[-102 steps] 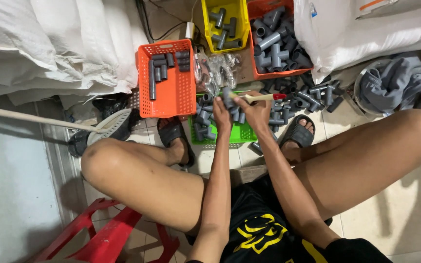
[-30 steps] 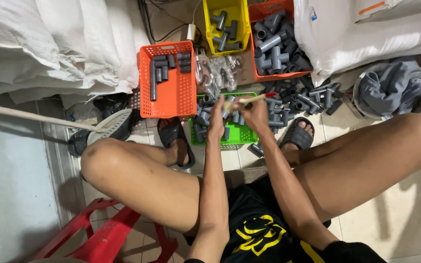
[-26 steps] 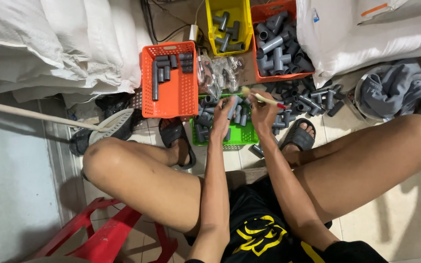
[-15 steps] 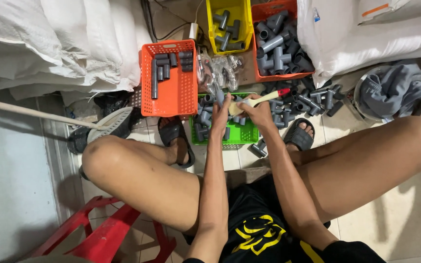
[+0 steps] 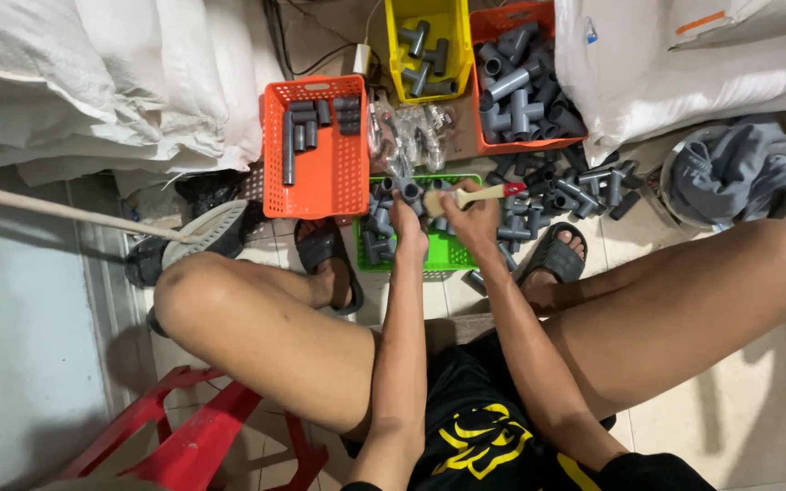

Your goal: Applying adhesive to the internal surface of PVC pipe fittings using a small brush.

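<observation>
White sacks (image 5: 111,73) fill the space on my left, and more sacks (image 5: 684,64) sit on my right. I sit on a red stool (image 5: 184,436) with my knees spread and sandals (image 5: 552,255) on my feet, on the tiled floor (image 5: 757,400). A grey cloth (image 5: 734,173) lies bundled by my right knee. A pale stick (image 5: 56,207) crosses the floor on the left.

Ahead of me stand four baskets. The orange basket (image 5: 320,182) on the left holds a few straight grey tubes (image 5: 307,127). The yellow bin (image 5: 398,64) at the top holds several fittings. The second orange bin (image 5: 484,136) beside it is packed with grey tees and tubes. The green basket (image 5: 448,259) lies just under my hands, with more fittings in it. Loose grey fittings (image 5: 575,186) are heaped on the floor between the second orange bin and my right foot. A clear bag (image 5: 416,136) of small parts lies between the baskets.

My left hand (image 5: 407,223) is closed around a grey fitting (image 5: 408,189), held up over the green basket. My right hand (image 5: 470,218) pinches the wooden handle of a small brush (image 5: 470,195), whose red end points right; the bristles touch or nearly touch the fitting, I cannot tell which.
</observation>
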